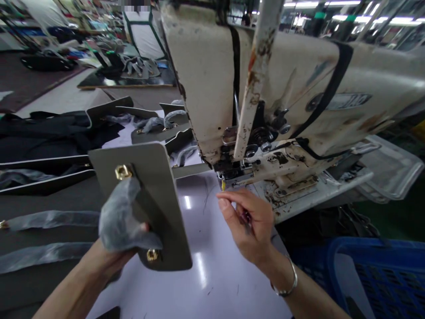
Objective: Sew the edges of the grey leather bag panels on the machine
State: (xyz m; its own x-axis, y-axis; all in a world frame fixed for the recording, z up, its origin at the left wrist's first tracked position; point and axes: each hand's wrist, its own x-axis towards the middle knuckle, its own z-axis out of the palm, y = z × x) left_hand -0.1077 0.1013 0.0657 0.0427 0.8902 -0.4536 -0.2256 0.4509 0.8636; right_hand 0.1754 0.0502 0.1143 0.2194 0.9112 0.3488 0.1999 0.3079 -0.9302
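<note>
1. Left of the sewing machine [209, 79] and on its near side, I have the left hand [113, 261] grasping a grey panel [166, 230] by its plastic-wrapped handle [119, 217]; most of the fingers are hidden from me. The panel stands tilted up, well apart from the needle, with a gold fitting [124, 172] at each end of the handle.

2. Just below the machine's needle end, I see the right hand [249, 219] with curled fingers, thumb and forefinger close together near a small yellow piece [223, 185]. Something dark shows inside the curl, but I cannot tell what it is or whether it is gripped. A silvery bracelet [294, 277] circles the wrist.

3. Right of the machine's near side, I make out a blue basket [378, 244].

4. Left of the machine, beyond the left forearm, I find more grey panels [40, 235] with wrapped straps [53, 219], and dark material [49, 128] behind them.

5. Beneath the machine's right end, I see a translucent plastic tray [395, 168].

6. Far behind the machine, to its left, my view reaches a dark table [89, 80] bearing grey pieces [141, 67], with a person in white [146, 37] beyond it.
</note>
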